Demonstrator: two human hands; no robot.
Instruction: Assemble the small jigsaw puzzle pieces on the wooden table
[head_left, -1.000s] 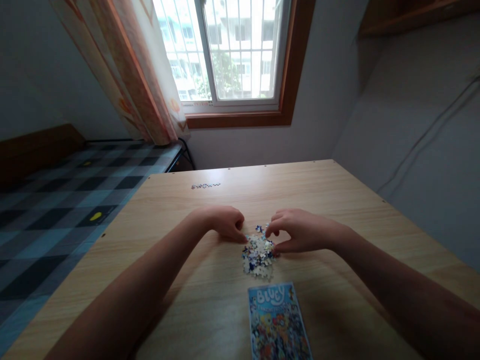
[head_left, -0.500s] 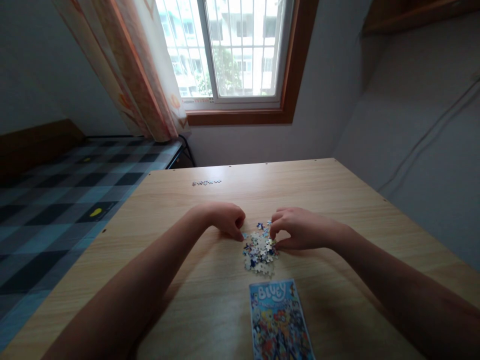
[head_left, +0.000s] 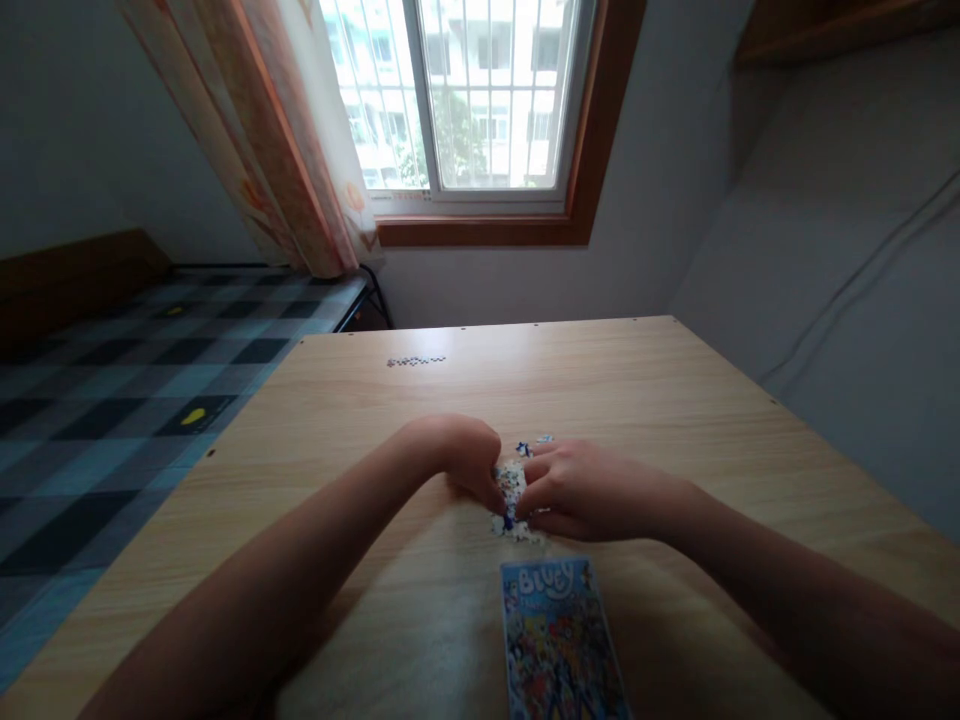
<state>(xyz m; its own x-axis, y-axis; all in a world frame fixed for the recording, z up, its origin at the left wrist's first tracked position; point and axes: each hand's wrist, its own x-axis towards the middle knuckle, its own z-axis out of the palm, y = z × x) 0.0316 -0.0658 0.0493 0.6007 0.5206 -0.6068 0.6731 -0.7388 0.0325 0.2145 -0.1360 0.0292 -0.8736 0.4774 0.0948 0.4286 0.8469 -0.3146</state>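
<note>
A pile of small jigsaw puzzle pieces (head_left: 511,482) lies on the wooden table, partly covered by both hands. My left hand (head_left: 469,460) is at the pile's left edge, its fingers curled in and its thumb pointing down at the pieces. Whatever it may hold is hidden. Over the right side of the pile lies my right hand (head_left: 574,488), palm down, with fingers apart and fingertips touching the pieces. A few loose pieces (head_left: 525,448) lie just beyond its fingers. Nearer to me is a box (head_left: 562,640) with a colourful cartoon picture and the word "Bluey".
Farther back on the table (head_left: 360,390) lies a short strip of puzzle pieces (head_left: 416,361). A bed with a checked cover (head_left: 150,400) stands along the left side. Beyond the table are a window (head_left: 495,110) and a patterned curtain (head_left: 277,150).
My right hand has moved nearer to me and left, covering more of the pile. My left hand has moved slightly right and nearer, its thumb now lower at the pieces.
</note>
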